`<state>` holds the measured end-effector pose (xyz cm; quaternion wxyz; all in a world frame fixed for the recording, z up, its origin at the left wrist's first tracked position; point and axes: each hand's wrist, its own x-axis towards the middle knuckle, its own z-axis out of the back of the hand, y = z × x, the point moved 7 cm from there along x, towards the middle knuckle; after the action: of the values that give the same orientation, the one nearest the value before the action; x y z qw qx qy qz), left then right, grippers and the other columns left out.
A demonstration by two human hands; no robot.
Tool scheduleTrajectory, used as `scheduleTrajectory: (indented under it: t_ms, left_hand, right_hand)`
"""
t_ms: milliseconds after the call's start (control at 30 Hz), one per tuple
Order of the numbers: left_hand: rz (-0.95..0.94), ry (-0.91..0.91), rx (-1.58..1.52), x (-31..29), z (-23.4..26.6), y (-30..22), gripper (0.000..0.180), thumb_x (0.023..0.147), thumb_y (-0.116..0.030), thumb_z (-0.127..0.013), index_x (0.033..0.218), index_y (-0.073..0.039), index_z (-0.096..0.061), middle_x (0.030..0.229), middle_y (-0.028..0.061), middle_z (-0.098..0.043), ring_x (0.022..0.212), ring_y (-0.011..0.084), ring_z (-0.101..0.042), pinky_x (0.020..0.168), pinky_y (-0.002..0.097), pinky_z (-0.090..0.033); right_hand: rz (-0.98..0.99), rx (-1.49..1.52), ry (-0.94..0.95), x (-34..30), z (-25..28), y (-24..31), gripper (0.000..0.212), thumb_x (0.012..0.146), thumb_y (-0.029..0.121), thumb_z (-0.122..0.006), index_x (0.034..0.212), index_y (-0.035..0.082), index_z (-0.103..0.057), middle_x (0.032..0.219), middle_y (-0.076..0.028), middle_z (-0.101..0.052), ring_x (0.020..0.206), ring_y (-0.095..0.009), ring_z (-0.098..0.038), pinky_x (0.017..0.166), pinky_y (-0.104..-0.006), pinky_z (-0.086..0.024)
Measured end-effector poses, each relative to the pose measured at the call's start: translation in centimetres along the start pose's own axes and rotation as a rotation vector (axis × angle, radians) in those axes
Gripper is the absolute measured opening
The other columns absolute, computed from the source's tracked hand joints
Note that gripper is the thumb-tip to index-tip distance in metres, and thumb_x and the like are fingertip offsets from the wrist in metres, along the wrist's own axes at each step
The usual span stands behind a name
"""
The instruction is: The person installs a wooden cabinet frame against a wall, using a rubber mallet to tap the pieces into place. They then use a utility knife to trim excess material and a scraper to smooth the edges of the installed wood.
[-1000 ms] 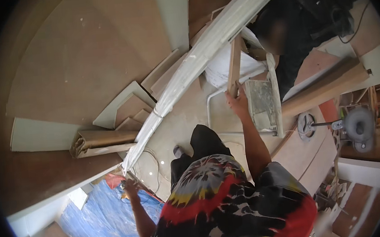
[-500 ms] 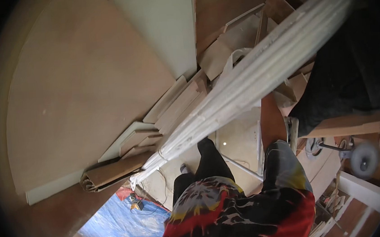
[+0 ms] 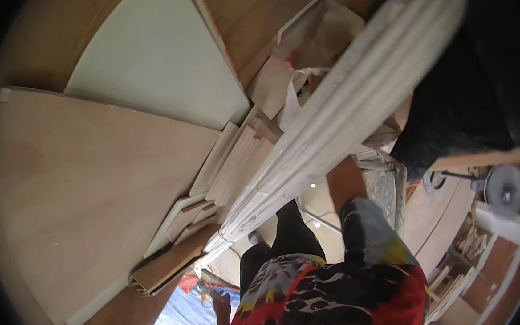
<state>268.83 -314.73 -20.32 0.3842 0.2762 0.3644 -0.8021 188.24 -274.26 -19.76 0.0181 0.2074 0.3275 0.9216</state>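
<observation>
The long bundle (image 3: 325, 126) of white strips has a ribbed, faintly satiny surface, whether plastic or painted wood unclear. The leaning brown panel (image 3: 102, 195) looks like matt plywood; the pale board (image 3: 158, 60) is smooth and dull. The rolled sheet (image 3: 173, 261) seems papery, the blue tarp (image 3: 184, 318) glossy, creased plastic, the tie-dyed shirt (image 3: 327, 293) soft matt cloth.

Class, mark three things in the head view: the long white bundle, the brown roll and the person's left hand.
Long white bundle (image 3: 342, 109), head view: middle of its length.
Brown roll (image 3: 174, 260), head view: its outer side.
Left hand (image 3: 221, 302), head view: middle of the hand.
</observation>
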Motion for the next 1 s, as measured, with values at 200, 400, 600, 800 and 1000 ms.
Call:
scheduleTrajectory:
  t_ms: [200,400,600,800,1000]
  left_hand:
    - [-0.075,0.149,-0.22,9.4,-0.1,-3.9,0.046,0.088,-0.022,-0.062,0.125,0.006,-0.06,0.101,0.0178,-0.069,0.079,0.0219,-0.07,0.059,0.0338,-0.055]
    - [-0.146,0.496,-0.111,17.2,-4.0,3.6,0.034,0.095,-0.025,-0.061,0.109,0.006,-0.067,0.094,0.0145,-0.073,0.085,0.0235,-0.071,0.075,0.0333,-0.057]
    - [-0.445,0.686,0.421,15.9,-3.5,-5.3,0.027,0.092,-0.023,-0.065,0.1,0.003,-0.068,0.077,0.007,-0.069,0.06,0.0172,-0.063,0.056,0.0307,-0.05]
    - [-0.552,0.697,0.629,6.4,-11.2,-18.4,0.019,0.085,-0.019,-0.07,0.083,-0.001,-0.067,0.069,0.0061,-0.064,0.059,0.0149,-0.061,0.049,0.0302,-0.046]
    - [-0.801,0.955,0.782,-1.2,-28.2,-22.8,0.014,0.082,-0.018,-0.071,0.08,-0.005,-0.066,0.065,0.0068,-0.062,0.052,0.0152,-0.057,0.048,0.034,-0.047]
  right_hand:
    - [-0.424,0.466,-0.071,-27.3,3.1,-1.1,0.022,0.097,0.017,-0.054,0.1,0.001,-0.068,0.078,-0.016,-0.067,0.07,-0.032,-0.064,0.069,-0.0425,-0.052]
    - [-0.209,0.092,0.807,-50.8,18.7,5.2,0.027,0.087,0.032,-0.061,0.098,0.008,-0.069,0.095,-0.02,-0.068,0.092,-0.041,-0.064,0.081,-0.0506,-0.051]
    - [-1.094,-0.27,0.108,-82.3,39.4,-11.7,0.03,0.083,0.028,-0.063,0.094,0.0,-0.068,0.102,-0.022,-0.069,0.104,-0.042,-0.064,0.092,-0.0489,-0.05]
    - [-1.889,0.304,-0.442,-104.3,47.9,-10.3,0.026,0.088,0.019,-0.058,0.098,-0.005,-0.063,0.082,-0.016,-0.066,0.066,-0.027,-0.068,0.055,-0.0428,-0.061]
    - [-1.949,0.423,-0.261,-113.0,48.6,-13.1,0.032,0.088,0.022,-0.062,0.101,-0.006,-0.068,0.085,-0.018,-0.068,0.069,-0.028,-0.071,0.054,-0.0452,-0.06]
